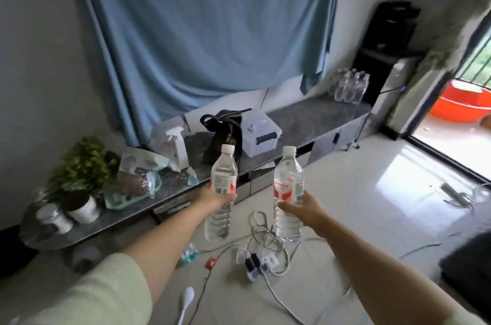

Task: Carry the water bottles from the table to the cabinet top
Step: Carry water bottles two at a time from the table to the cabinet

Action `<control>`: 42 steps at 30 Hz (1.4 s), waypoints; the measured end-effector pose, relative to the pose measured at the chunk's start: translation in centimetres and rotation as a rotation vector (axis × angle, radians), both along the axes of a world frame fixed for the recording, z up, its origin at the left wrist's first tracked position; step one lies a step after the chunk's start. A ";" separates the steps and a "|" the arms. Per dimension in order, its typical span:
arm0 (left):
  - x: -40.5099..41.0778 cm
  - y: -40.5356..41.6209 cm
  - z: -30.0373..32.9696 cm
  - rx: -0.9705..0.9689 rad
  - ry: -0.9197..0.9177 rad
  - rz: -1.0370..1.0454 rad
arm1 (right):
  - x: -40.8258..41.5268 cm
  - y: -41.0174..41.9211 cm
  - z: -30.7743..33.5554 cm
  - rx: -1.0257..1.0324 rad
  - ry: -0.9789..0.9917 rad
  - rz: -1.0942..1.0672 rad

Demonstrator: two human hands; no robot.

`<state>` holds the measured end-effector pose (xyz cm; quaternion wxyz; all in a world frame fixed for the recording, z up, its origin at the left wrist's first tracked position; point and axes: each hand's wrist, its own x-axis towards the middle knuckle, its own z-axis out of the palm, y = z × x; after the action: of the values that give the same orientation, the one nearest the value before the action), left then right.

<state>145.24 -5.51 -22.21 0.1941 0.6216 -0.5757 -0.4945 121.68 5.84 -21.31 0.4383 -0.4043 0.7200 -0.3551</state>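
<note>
Head view shows both arms stretched toward the low cabinet top (318,117). The left hand (215,196) has its fingers clamped around one water bottle (221,192) at the label, and the right hand (300,209) grips a second bottle (288,192) the same way. Both are held upright, mid-body, likely for steady carrying over the cables (265,245) on the floor. More bottles (349,87) already stand at the cabinet's far end.

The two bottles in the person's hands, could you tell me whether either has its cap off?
No, the left-hand bottle and the right-hand bottle each carry a white cap on top.
</note>
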 end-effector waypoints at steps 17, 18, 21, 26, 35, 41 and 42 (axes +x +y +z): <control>-35.4 -6.1 0.7 -0.052 0.056 -0.568 | -26.8 0.1 1.4 -0.028 -0.028 -0.395; -37.7 -6.7 1.0 -0.060 0.069 -0.561 | -29.1 -0.2 1.9 -0.024 -0.028 -0.391; -42.9 -7.8 1.5 -0.059 0.108 -0.535 | -34.1 -1.1 3.1 -0.065 -0.023 -0.382; -49.6 -9.5 0.9 -0.043 0.101 -0.553 | -40.8 -2.1 3.2 -0.068 -0.006 -0.431; -59.9 -14.0 0.1 -0.015 0.066 -0.597 | -49.6 -5.4 0.8 0.034 0.043 -0.518; -68.7 -21.6 -0.9 0.046 0.074 -0.640 | -58.8 -13.1 -0.6 0.056 0.042 -0.565; -69.3 -22.3 -1.0 0.051 0.055 -0.646 | -59.5 -13.7 -0.7 0.065 0.034 -0.566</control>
<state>75.99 -27.79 -23.16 0.0269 0.3979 -0.7250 -0.5615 62.15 -7.83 -21.98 0.3223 -0.1789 0.8226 -0.4330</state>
